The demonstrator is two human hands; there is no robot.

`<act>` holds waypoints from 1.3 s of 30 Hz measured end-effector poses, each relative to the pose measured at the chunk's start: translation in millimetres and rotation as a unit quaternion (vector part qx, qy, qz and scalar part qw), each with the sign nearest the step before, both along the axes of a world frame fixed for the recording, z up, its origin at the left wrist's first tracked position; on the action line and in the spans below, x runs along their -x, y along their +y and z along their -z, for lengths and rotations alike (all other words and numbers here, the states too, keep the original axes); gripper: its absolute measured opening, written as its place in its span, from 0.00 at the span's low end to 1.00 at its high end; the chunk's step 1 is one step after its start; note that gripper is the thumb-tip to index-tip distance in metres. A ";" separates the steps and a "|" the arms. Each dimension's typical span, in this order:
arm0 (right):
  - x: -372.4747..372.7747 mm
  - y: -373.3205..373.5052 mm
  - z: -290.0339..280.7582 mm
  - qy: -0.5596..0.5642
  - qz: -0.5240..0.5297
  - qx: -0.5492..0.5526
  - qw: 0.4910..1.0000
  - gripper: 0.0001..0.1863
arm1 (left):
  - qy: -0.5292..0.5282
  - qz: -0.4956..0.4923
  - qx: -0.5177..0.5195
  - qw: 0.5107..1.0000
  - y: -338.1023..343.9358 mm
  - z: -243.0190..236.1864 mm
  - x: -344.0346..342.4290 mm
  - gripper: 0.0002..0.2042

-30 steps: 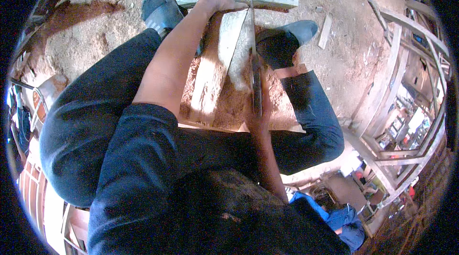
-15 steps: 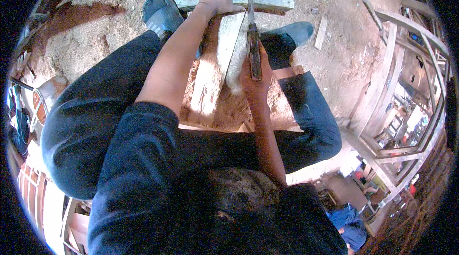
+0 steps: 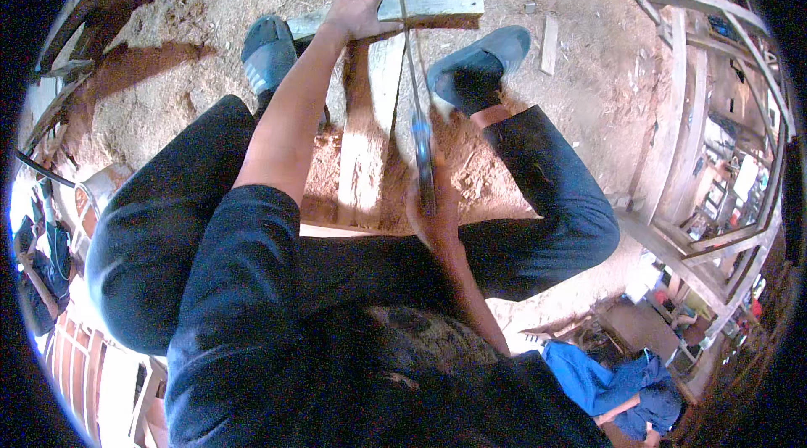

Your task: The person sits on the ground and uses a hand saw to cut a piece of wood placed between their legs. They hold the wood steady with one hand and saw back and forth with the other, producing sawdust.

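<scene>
The right hand (image 3: 437, 211) is now pulling the saw (image 3: 414, 82) backward, fingers wrapped round its handle, making a return stroke. The left hand (image 3: 357, 13) is clasping the beam (image 3: 445, 4) with spread fingers; this is lying by a plank's (image 3: 385, 82) far end over dirt ground (image 3: 588, 95), wooden frames (image 3: 677, 86) standing rightward.

At upper centre, a beam (image 3: 445, 4) lies crosswise beneath the left hand (image 3: 357, 13), a saw (image 3: 415, 99) across it; below, a board (image 3: 361, 166) runs downward between two sandals (image 3: 267, 57).
</scene>
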State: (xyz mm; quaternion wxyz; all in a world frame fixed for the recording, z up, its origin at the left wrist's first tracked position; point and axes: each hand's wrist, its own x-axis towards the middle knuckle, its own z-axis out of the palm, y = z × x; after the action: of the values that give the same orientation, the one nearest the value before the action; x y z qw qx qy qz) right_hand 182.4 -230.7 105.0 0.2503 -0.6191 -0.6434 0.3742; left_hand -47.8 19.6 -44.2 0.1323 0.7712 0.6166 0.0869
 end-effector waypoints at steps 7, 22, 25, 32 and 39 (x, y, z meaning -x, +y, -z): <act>16.1 40.2 -9.3 0.073 0.003 0.051 0.996 0.29 | -0.001 -0.046 0.062 0.997 -21.0 -15.6 -4.0 0.43; 12.5 21.5 0.8 0.001 -0.040 0.043 0.998 0.31 | -0.006 -0.098 0.091 0.991 -37.8 -31.7 4.1 0.42; -14.9 -22.8 21.2 -0.036 -0.039 -0.074 0.996 0.30 | 0.001 -0.075 0.086 0.993 -30.4 -36.4 -5.3 0.43; 30.4 54.5 -17.5 0.009 -0.025 0.134 0.991 0.29 | -0.018 -0.078 0.095 0.992 -33.5 -33.6 3.7 0.43; 19.2 46.8 7.4 0.169 0.036 0.084 0.981 0.28 | -0.017 -0.097 0.073 0.992 -34.1 -25.4 5.5 0.43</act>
State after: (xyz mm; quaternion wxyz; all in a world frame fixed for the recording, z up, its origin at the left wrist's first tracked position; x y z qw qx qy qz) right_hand 163.2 -183.9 97.6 0.3164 -0.5886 -0.5350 0.5170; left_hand -53.4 -14.5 -18.8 0.1895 0.6942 0.6911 0.0678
